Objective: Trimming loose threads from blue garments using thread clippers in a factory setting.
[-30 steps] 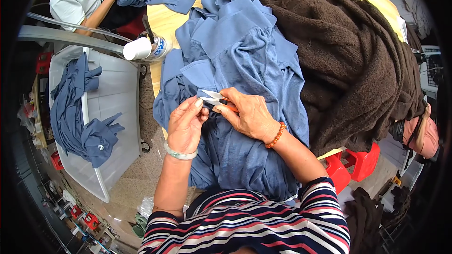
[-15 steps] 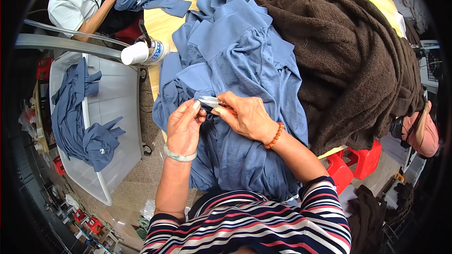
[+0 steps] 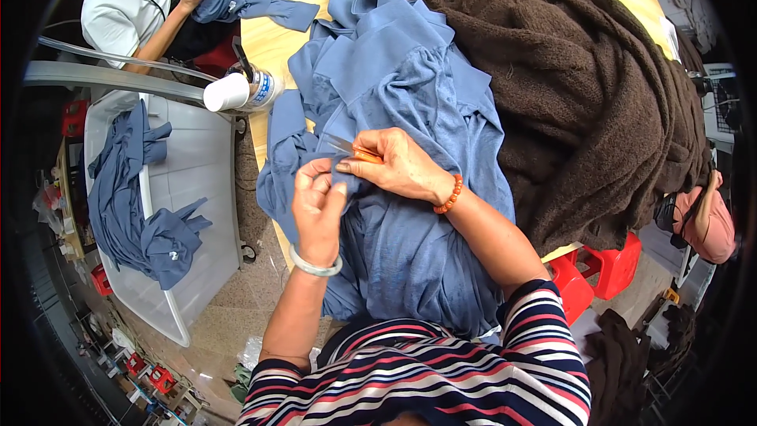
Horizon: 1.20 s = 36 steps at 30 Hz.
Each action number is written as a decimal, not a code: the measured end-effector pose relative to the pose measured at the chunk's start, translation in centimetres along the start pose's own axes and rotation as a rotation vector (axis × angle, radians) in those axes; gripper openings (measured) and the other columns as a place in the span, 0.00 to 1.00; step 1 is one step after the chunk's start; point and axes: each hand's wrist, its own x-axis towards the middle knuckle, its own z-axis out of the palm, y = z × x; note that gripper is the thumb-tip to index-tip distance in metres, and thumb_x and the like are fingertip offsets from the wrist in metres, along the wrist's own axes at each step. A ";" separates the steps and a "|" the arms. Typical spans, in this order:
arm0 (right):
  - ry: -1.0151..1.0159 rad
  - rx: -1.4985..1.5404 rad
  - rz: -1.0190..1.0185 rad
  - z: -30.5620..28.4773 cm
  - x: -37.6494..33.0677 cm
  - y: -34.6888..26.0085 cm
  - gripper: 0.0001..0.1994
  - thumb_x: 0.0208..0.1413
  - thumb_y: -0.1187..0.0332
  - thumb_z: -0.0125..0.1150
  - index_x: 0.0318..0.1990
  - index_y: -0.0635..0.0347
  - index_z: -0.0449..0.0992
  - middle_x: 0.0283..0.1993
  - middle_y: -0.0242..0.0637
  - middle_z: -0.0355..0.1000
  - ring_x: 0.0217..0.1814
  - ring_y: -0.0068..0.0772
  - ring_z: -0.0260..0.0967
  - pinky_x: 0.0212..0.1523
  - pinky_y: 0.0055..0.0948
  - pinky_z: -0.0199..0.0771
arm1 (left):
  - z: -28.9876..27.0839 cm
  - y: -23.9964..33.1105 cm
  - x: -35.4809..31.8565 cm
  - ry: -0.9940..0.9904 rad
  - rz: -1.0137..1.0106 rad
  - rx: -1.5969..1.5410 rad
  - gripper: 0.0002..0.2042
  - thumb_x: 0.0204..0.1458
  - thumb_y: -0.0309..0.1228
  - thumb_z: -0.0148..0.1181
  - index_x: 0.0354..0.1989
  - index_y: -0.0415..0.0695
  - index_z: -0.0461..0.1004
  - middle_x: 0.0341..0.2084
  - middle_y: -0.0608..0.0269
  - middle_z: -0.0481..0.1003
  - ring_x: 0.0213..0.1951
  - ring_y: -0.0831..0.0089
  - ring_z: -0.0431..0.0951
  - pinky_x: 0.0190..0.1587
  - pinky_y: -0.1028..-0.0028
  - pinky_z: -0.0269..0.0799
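A heap of blue garments [image 3: 426,244] lies in front of me, spread over the table edge toward my lap. My right hand [image 3: 406,170] is closed round a pair of thread snips [image 3: 367,155] with orange handles. Their metal blades point up and left, above the cloth. Just below the blades my left hand [image 3: 317,217] has its fingers bent in, pinching a bit of blue cloth beside the right fingertips. The exact spot of the pinch is partly hidden by the fingers.
Brown fleecy fabric [image 3: 583,95] is piled on the table's right. A white cup [image 3: 225,92] and clear bottle [image 3: 264,88] stand at the left edge. More blue garments hang in a white bin [image 3: 197,189]. Red stools [image 3: 615,268] stand right. A co-worker [image 3: 126,12] handles blue cloth.
My right hand has lifted the snips slightly up and left, and the blades have swung to point farther up. My left hand has turned, its palm now showing more.
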 end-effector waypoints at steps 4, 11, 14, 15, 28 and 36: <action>0.118 -0.124 -0.133 1.0 0.0 -0.9 0.18 0.54 0.66 0.65 0.21 0.62 0.62 0.18 0.23 0.52 0.24 0.14 0.48 0.22 0.23 0.52 | -0.4 -1.8 -0.7 0.020 0.108 0.299 0.21 0.49 0.13 0.53 0.52 0.36 0.60 0.39 0.60 0.73 0.41 0.80 0.73 0.45 0.82 0.67; 0.241 0.017 -0.124 -0.4 1.1 -1.5 0.20 0.55 0.63 0.64 0.20 0.60 0.60 0.18 0.23 0.48 0.24 0.14 0.44 0.21 0.24 0.48 | -2.1 -0.9 -1.0 -0.084 -0.211 -0.105 0.09 0.55 0.19 0.57 0.44 0.37 0.73 0.35 0.67 0.76 0.35 0.84 0.73 0.42 0.82 0.68; 0.217 -0.012 -0.052 -0.6 1.3 -0.9 0.16 0.55 0.62 0.64 0.25 0.63 0.68 0.19 0.25 0.54 0.24 0.15 0.49 0.22 0.24 0.54 | -1.2 0.1 -1.0 -0.063 -0.207 -0.161 0.08 0.57 0.23 0.57 0.44 0.37 0.74 0.34 0.69 0.76 0.34 0.85 0.72 0.40 0.83 0.67; 0.217 -0.014 -0.052 -0.6 1.2 -0.7 0.16 0.55 0.62 0.64 0.25 0.63 0.68 0.19 0.25 0.54 0.24 0.15 0.49 0.22 0.24 0.54 | -1.0 0.2 -1.0 -0.044 -0.199 -0.182 0.08 0.57 0.24 0.57 0.44 0.37 0.74 0.34 0.69 0.76 0.34 0.85 0.72 0.40 0.83 0.67; 0.139 -0.292 -0.321 -0.2 -4.6 -0.4 0.21 0.50 0.68 0.65 0.53 0.60 0.73 0.29 0.40 0.72 0.26 0.34 0.70 0.28 0.29 0.69 | -0.6 0.5 -0.8 0.002 -0.095 -0.149 0.09 0.59 0.27 0.56 0.44 0.37 0.75 0.35 0.68 0.76 0.35 0.85 0.72 0.40 0.83 0.68; 0.189 -0.334 -0.359 0.3 -3.9 0.1 0.18 0.51 0.68 0.65 0.50 0.60 0.75 0.28 0.40 0.74 0.25 0.36 0.70 0.27 0.30 0.70 | -1.1 0.2 -0.8 0.019 -0.032 0.012 0.08 0.57 0.25 0.59 0.43 0.37 0.76 0.34 0.70 0.77 0.34 0.87 0.71 0.39 0.85 0.66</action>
